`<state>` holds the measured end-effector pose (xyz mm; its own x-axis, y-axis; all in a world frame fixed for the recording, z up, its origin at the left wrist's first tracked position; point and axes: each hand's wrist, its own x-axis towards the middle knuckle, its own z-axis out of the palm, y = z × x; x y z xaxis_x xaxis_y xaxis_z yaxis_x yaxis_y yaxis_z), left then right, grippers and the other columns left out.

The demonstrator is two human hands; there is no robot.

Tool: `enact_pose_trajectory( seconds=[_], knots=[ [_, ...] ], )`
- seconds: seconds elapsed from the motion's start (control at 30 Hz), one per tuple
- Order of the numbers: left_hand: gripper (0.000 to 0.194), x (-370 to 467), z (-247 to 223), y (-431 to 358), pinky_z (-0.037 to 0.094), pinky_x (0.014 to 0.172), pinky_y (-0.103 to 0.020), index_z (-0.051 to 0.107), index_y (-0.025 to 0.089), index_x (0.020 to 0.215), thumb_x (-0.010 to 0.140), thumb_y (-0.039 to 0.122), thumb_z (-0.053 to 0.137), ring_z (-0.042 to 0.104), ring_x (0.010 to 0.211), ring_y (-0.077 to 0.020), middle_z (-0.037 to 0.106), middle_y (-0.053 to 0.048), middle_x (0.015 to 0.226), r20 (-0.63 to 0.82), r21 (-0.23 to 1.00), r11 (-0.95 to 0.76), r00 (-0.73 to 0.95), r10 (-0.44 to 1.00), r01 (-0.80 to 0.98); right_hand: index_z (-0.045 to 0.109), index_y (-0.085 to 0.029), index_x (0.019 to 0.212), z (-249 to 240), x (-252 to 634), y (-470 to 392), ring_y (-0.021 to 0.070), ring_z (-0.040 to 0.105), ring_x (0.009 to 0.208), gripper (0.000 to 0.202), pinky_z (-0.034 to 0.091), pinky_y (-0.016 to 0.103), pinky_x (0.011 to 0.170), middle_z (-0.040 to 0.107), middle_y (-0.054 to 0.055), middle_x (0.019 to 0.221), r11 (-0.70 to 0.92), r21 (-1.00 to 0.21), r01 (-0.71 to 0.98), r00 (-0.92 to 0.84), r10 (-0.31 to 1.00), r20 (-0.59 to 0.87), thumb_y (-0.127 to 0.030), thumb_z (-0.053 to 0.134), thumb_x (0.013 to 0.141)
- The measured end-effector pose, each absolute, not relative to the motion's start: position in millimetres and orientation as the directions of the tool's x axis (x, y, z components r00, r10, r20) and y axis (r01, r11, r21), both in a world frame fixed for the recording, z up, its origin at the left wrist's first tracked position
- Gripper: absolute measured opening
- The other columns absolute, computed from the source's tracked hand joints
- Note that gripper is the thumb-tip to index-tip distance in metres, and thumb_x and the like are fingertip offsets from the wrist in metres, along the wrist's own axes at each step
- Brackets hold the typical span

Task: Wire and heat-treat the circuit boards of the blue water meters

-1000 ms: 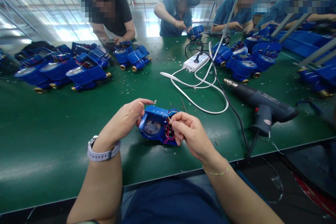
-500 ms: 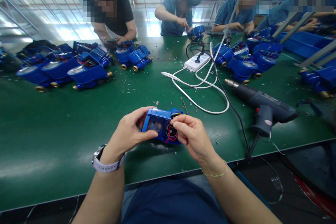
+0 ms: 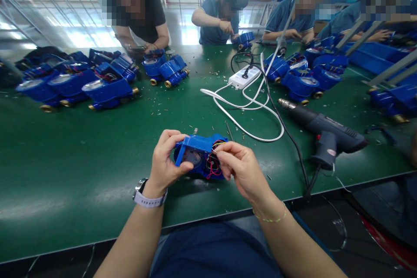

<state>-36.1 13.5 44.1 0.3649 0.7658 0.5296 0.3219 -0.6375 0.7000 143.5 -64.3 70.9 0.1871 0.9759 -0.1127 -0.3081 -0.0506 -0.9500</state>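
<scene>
A blue meter [image 3: 198, 169] with a round dial lies on the green table in front of me, its right compartment uncovered and showing red, yellow and dark wires [image 3: 213, 166]. My left hand [image 3: 167, 160] grips a blue cover [image 3: 197, 142] between thumb and fingers, tilted up over the dial. At the compartment's right edge my right hand [image 3: 239, 165] pinches a thin pale wire between thumb and forefinger. Part of the meter is hidden behind the cover and my fingers.
A heat gun [image 3: 325, 132] lies at the right, its black cable running to the table edge. Ahead are a white power strip [image 3: 244, 77] and looped white cord. Blue meters [image 3: 106, 91] stand left and right. Several people work across the table [image 3: 81, 160]. Small screws lie scattered.
My left hand has shifted slightly right and turned more upright, with its wrist nearer the middle. The cover is tilted a little differently. My right hand has barely moved, still pinching the wire.
</scene>
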Motion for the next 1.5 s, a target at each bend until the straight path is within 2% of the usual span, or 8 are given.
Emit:
enact_pose_trajectory(
  seconds=[0.07,0.17,0.33,0.43,0.57,1.03,1.27,1.5],
  knots=[
    [0.073,-37,42,13,0.05,0.082,-0.039,0.064,0.018,0.1,0.075,0.084,0.045,0.055,0.09,-0.0239,0.056,-0.008,0.095,0.562,0.687,-0.657,0.348,0.751,0.31,0.068,-0.016,0.076,74,147,-66,0.007,0.041,0.035,0.017,0.029,0.017,0.034,0.052,-0.004,0.048,-0.069,-0.975,-0.209,0.142,0.985,-0.101,-0.033,0.069,0.073],
    [0.07,-37,37,14,0.049,0.076,-0.038,0.065,0.018,0.096,0.076,0.082,0.048,0.055,0.085,-0.0228,0.057,-0.006,0.091,0.646,0.653,-0.713,0.305,0.7,0.255,0.069,-0.014,0.08,82,152,-68,0.0058,0.044,0.036,0.018,0.03,0.018,0.033,0.066,0.003,0.07,-0.051,-0.996,-0.077,0.1,0.993,-0.058,-0.031,0.067,0.075],
    [0.066,-37,35,15,0.049,0.074,-0.037,0.065,0.018,0.095,0.077,0.08,0.049,0.055,0.083,-0.0222,0.057,-0.006,0.09,0.68,0.636,-0.739,0.289,0.673,0.225,0.068,-0.013,0.083,91,153,-70,0.0078,0.042,0.036,0.018,0.028,0.018,0.035,0.054,-0.003,0.05,-0.054,-0.997,0.049,0.059,0.997,-0.051,-0.028,0.06,0.078],
    [0.067,-37,35,15,0.049,0.074,-0.038,0.065,0.018,0.094,0.078,0.08,0.048,0.056,0.083,-0.0222,0.057,-0.006,0.09,0.678,0.635,-0.739,0.294,0.673,0.226,0.064,-0.014,0.079,92,150,-70,0.0082,0.046,0.044,0.014,0.033,0.019,0.041,0.062,0.001,0.062,-0.012,-0.999,0.038,0.069,0.998,-0.009,-0.025,0.058,0.075],
    [0.067,-37,35,15,0.05,0.073,-0.037,0.065,0.017,0.094,0.078,0.08,0.048,0.056,0.083,-0.0219,0.057,-0.006,0.089,0.68,0.633,-0.741,0.299,0.67,0.223,0.063,-0.014,0.073,88,146,-69,0.0102,0.047,0.053,0.014,0.034,0.021,0.047,0.06,0.002,0.062,-0.019,-0.999,0.03,0.138,0.99,-0.015,-0.028,0.058,0.07],
    [0.066,-38,35,15,0.048,0.071,-0.037,0.064,0.017,0.094,0.079,0.079,0.048,0.055,0.081,-0.0212,0.056,-0.006,0.088,0.675,0.648,-0.736,0.297,0.675,0.198,0.072,-0.014,0.074,77,137,-69,0.0044,0.027,0.043,0.019,0.017,0.021,0.044,0.053,-0.003,0.053,-0.079,-0.978,-0.192,0.232,0.965,-0.124,-0.032,0.071,0.066],
    [0.066,-38,34,15,0.047,0.073,-0.038,0.064,0.017,0.093,0.08,0.079,0.047,0.055,0.082,-0.0223,0.057,-0.007,0.089,0.673,0.642,-0.739,0.311,0.671,0.204,0.071,-0.015,0.071,74,136,-68,0.0057,0.03,0.046,0.023,0.02,0.021,0.044,0.053,-0.003,0.054,-0.064,-0.982,-0.175,0.251,0.962,-0.108,-0.036,0.076,0.066],
    [0.067,-40,33,15,0.048,0.074,-0.039,0.065,0.017,0.092,0.079,0.08,0.045,0.057,0.083,-0.0233,0.058,-0.007,0.089,0.671,0.63,-0.737,0.307,0.675,0.244,0.068,-0.015,0.075,72,143,-72,0.0062,0.031,0.041,0.018,0.021,0.021,0.04,0.045,-0.006,0.049,-0.038,-0.998,-0.052,0.208,0.977,-0.048,-0.033,0.067,0.073]
  ],
)
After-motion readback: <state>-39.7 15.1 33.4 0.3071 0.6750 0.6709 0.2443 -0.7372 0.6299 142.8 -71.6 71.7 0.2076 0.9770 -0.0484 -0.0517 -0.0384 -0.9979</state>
